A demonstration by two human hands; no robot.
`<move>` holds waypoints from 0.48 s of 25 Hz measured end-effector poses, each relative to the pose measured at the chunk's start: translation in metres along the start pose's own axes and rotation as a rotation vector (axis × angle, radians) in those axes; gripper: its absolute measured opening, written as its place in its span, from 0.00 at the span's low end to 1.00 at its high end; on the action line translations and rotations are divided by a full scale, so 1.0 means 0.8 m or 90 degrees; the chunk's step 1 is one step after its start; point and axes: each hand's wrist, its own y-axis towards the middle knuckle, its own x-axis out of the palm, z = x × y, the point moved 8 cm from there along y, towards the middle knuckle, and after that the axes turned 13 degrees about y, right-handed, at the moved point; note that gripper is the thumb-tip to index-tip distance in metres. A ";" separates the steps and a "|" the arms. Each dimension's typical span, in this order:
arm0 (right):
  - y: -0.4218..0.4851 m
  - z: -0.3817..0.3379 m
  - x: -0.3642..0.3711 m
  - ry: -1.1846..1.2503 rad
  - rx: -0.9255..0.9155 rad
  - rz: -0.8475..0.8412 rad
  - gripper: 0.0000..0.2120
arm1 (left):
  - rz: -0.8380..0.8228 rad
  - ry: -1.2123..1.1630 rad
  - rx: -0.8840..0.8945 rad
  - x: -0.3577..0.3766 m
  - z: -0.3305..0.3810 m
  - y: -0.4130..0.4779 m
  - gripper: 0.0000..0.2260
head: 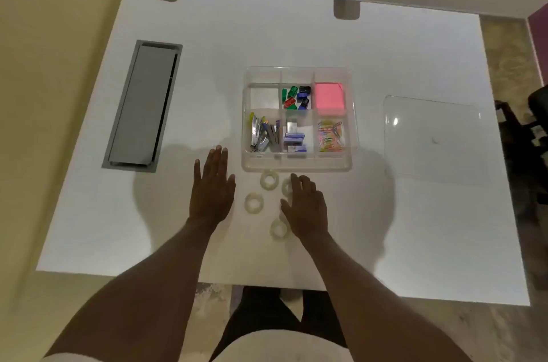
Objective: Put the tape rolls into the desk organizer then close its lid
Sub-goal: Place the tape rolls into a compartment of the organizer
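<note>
Head view: nothing is held in either hand. The right hand (305, 207) is spread flat and palm down, its fingers loosely parted, directly over the cluster of tape rolls on the white desk (385, 44). The left hand (212, 186) is likewise flat and empty, fingers extended toward the far side, just left of the cluster.

Four clear tape rolls can be made out, all lying flat with the core hole facing up. One roll (269, 179) lies just near of the organizer's front wall; a second (287, 186) is partly covered by the right fingertips; a third (254, 202) lies between the two hands; the fourth (278, 228) lies nearest the body, against the inner edge of the right hand.

The desk organizer (353, 112), a clear tray divided into compartments, stands just beyond the rolls. Its far-left compartment (264, 98) appears empty, while the others are filled with staplers, staple boxes, clips, pink notes and paper clips. The lid (430, 136) lies flat on the desk, well apart to the right of the organizer.

The rolls lie under and just left of the right hand, so that hand is judged the nearer; the open compartment lies beyond them, toward the far left.
</note>
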 end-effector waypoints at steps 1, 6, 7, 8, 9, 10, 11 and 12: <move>0.003 0.000 0.002 0.009 0.009 0.005 0.32 | 0.001 0.002 -0.005 0.006 -0.001 0.007 0.29; 0.014 -0.003 0.000 -0.025 0.011 0.071 0.22 | -0.052 -0.043 -0.016 0.040 -0.004 0.035 0.28; 0.016 -0.004 -0.002 -0.011 -0.001 0.084 0.21 | -0.052 -0.052 -0.018 0.044 -0.005 0.037 0.27; 0.017 -0.005 -0.005 0.013 -0.021 0.102 0.21 | -0.037 -0.061 -0.019 0.048 -0.006 0.038 0.27; 0.018 -0.008 -0.008 0.047 -0.045 0.117 0.22 | -0.024 -0.059 -0.022 0.050 -0.007 0.038 0.26; 0.019 -0.015 -0.014 0.077 -0.077 0.135 0.23 | -0.012 -0.050 -0.026 0.052 -0.008 0.038 0.26; 0.022 -0.023 -0.020 0.106 -0.103 0.148 0.24 | -0.002 -0.039 -0.029 0.053 -0.008 0.036 0.26; 0.028 -0.033 -0.027 0.131 -0.127 0.155 0.25 | 0.009 -0.028 -0.031 0.054 -0.008 0.036 0.26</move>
